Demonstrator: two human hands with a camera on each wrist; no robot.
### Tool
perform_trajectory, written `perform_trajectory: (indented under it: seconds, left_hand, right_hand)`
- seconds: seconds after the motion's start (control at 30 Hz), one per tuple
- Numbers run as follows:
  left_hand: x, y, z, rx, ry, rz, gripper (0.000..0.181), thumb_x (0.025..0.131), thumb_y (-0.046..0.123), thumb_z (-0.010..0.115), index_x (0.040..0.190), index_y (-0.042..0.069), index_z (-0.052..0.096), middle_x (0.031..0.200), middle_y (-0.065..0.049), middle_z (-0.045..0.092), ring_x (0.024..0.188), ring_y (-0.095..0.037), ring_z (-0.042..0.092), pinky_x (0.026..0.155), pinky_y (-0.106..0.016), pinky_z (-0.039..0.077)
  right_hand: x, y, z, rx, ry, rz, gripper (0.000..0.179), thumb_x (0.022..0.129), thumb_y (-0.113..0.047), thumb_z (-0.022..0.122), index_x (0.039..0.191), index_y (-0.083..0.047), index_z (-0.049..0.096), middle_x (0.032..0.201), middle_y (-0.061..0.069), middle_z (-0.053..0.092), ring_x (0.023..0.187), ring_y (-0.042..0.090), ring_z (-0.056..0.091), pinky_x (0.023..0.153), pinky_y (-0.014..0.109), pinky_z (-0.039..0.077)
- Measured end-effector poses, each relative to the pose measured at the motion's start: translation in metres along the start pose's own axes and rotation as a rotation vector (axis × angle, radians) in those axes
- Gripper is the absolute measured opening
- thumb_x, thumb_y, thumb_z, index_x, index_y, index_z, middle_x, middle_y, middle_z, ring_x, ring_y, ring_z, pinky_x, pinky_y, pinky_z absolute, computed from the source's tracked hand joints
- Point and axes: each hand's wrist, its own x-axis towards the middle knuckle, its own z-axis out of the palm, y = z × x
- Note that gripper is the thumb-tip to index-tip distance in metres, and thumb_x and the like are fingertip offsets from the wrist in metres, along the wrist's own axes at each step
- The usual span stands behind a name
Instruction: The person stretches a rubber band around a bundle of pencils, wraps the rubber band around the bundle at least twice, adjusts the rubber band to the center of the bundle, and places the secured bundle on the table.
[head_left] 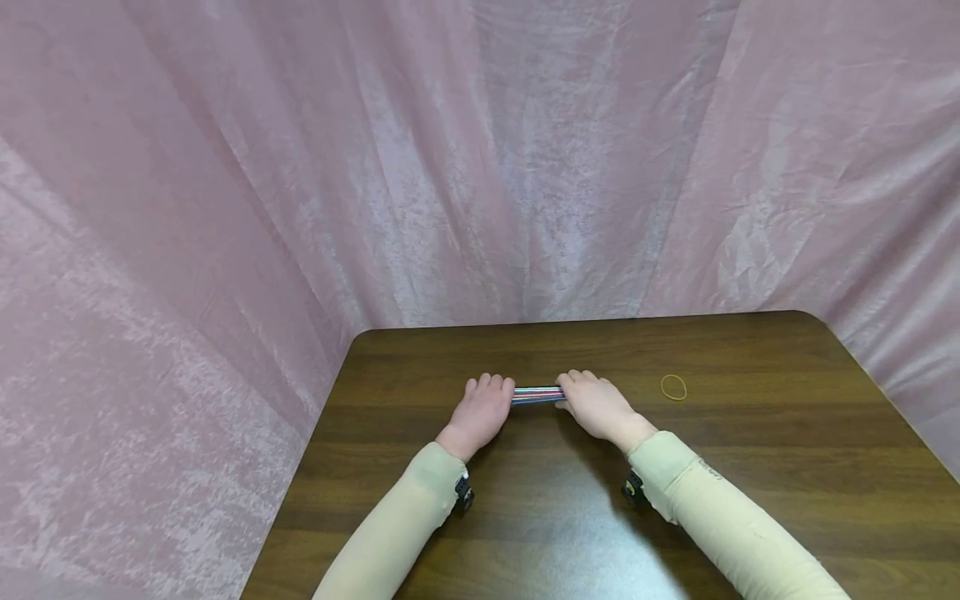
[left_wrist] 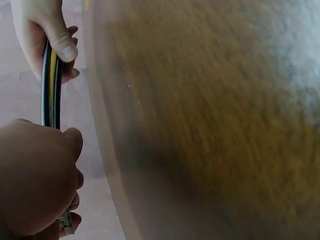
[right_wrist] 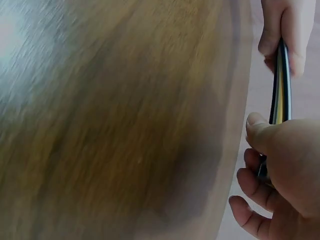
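Note:
A bundle of slim, pen-like sticks point(head_left: 537, 395) lies crosswise between my two hands, striped in blue, red, white and dark colours. My left hand point(head_left: 482, 410) grips its left end, with fingers curled round it. A clear tip point(left_wrist: 68, 229) pokes out below that hand in the left wrist view. The other end is held by my right hand point(head_left: 597, 405); in the right wrist view the thumb lies against the bundle and the lower fingers curl loosely. Black and yellow sticks point(right_wrist: 280, 95) show between the hands there. Both ends are mostly hidden by the hands.
A thin yellow rubber band point(head_left: 673, 387) lies on the brown wooden table point(head_left: 750, 467), to the right of my right hand. Pink curtains point(head_left: 420, 167) hang behind and beside the table. A bright glare point(head_left: 577, 542) covers the table's near middle.

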Motion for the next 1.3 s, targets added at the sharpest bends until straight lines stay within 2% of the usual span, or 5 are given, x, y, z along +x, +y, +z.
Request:
perform_trajectory:
  seconds: [0.17,0.47,0.67,1.03,1.3]
  left_hand:
    - [0.000,-0.003,-0.002,0.008,-0.006,-0.020,0.011,0.113,0.005,0.046,0.119,0.008,0.055,0.104,-0.007,0.059,0.098,-0.025,0.051,0.083,-0.040,0.037]
    - [-0.001,-0.006,-0.002,0.001,0.011,-0.040,0.013,0.113,0.005,0.045,0.121,0.007,0.055,0.106,-0.007,0.059,0.101,-0.026,0.052,0.085,-0.041,0.039]
    - [0.001,-0.004,-0.005,-0.013,0.050,-0.043,0.013,0.112,0.004,0.045,0.117,0.007,0.056,0.104,-0.007,0.058,0.100,-0.027,0.052,0.084,-0.041,0.039]
    - [0.002,0.001,-0.009,0.019,0.053,-0.011,0.013,0.112,0.004,0.047,0.122,0.008,0.054,0.106,-0.006,0.059,0.100,-0.026,0.051,0.084,-0.041,0.039]
    - [0.003,-0.002,-0.006,0.042,0.077,-0.003,0.011,0.112,0.004,0.045,0.117,0.007,0.055,0.104,-0.007,0.059,0.098,-0.026,0.052,0.083,-0.041,0.040]
  right_hand:
    - [-0.005,0.009,-0.004,0.067,-0.002,0.073,0.044,0.099,-0.026,0.079,0.133,-0.003,0.063,0.123,0.015,0.069,0.115,0.039,0.066,0.090,0.055,0.055]
    - [-0.021,0.021,-0.006,0.138,0.020,0.140,0.058,0.102,-0.032,0.075,0.145,0.003,0.058,0.132,0.022,0.066,0.125,0.046,0.060,0.098,0.062,0.051]
    - [-0.023,0.020,0.001,0.143,-0.023,0.126,0.067,0.104,-0.029,0.071,0.155,0.005,0.046,0.150,0.028,0.055,0.141,0.049,0.049,0.107,0.066,0.044]
    - [-0.021,0.015,0.003,0.251,-0.095,0.138,0.082,0.106,-0.029,0.068,0.161,0.015,0.025,0.167,0.032,0.032,0.155,0.049,0.028,0.123,0.060,0.028]
    - [-0.021,0.013,0.000,0.106,-0.047,0.115,0.078,0.103,-0.025,0.072,0.158,0.015,0.033,0.162,0.032,0.040,0.154,0.049,0.031,0.119,0.060,0.035]
